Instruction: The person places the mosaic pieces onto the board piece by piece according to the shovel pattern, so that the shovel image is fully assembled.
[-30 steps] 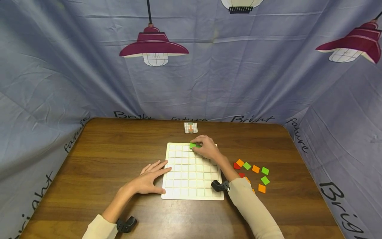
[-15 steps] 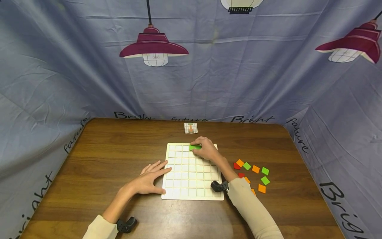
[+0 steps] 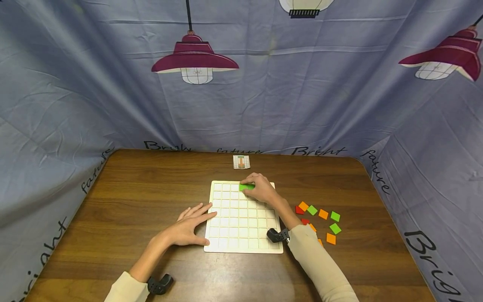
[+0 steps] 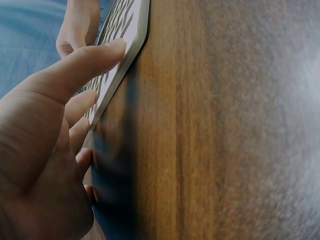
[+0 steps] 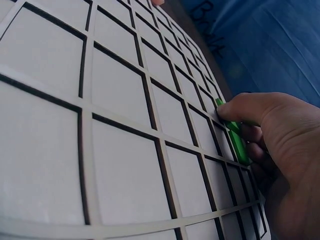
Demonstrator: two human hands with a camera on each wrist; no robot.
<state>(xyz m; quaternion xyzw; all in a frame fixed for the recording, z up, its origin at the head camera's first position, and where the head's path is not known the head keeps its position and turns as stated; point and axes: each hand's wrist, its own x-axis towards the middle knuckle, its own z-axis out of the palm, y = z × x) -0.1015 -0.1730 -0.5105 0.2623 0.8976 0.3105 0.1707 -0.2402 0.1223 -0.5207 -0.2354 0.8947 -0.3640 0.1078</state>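
A white gridded board lies on the table. My right hand is at its far edge, thumb and fingertips around a green square tile in the far row. Right beside that tile, a second green tile sits in the adjoining cell, partly covered by the fingers. In the right wrist view the thumb presses near the first tile's edge. My left hand rests with spread fingers along the board's left side. Its thumb lies on the board's near left corner in the left wrist view.
Right of the board, loose tiles lie scattered: orange tiles, green tiles and red tiles, some partly behind the right forearm. A small patterned card lies beyond the board. A printed curtain encloses the table.
The green tile in my right fingers has gone from slightly raised down into its cell, level with the tile beside it. My left hand has stayed where it was.
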